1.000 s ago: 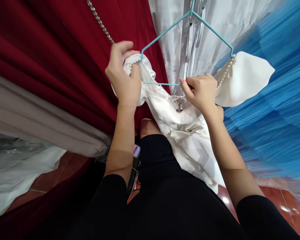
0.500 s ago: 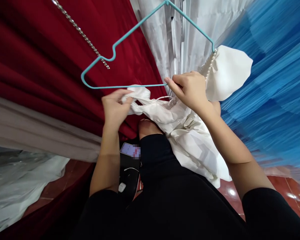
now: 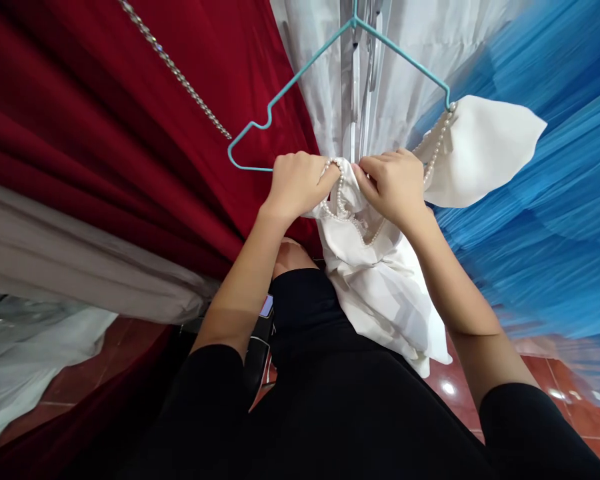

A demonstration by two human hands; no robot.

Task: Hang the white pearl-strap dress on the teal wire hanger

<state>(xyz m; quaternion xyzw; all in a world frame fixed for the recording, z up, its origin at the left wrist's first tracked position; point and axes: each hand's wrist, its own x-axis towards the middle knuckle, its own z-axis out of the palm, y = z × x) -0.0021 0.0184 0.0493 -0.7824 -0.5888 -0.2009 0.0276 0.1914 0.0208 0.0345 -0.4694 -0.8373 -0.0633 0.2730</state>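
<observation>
A white dress [image 3: 380, 273] with pearl-beaded straps hangs down between my hands in the head view. My left hand [image 3: 303, 180] is closed on a pearl strap of it, beside the hanger's lower bar. Closed round the bar, my right hand [image 3: 393, 180] sits just to the right, its thumb close to the white fabric. The light blue hanger [image 3: 310, 63] stands upright above both hands. Its right shoulder notch carries the other pearl strap, with a white sleeve [image 3: 485, 150] spread out to the right. The hanger's left shoulder is bare.
Red fabric [image 3: 180, 180] with a jewelled trim hangs at the left, blue tulle [image 3: 555, 233] at the right. White cloth and metal poles [image 3: 355, 87] stand behind the hanger. A phone [image 3: 267, 305] lies low, partly hidden by my left arm.
My left hand has moved right and up to the hanger bar with the strap. The hanger has shifted right and slightly down, and the dress's neckline is now gathered between my hands.
</observation>
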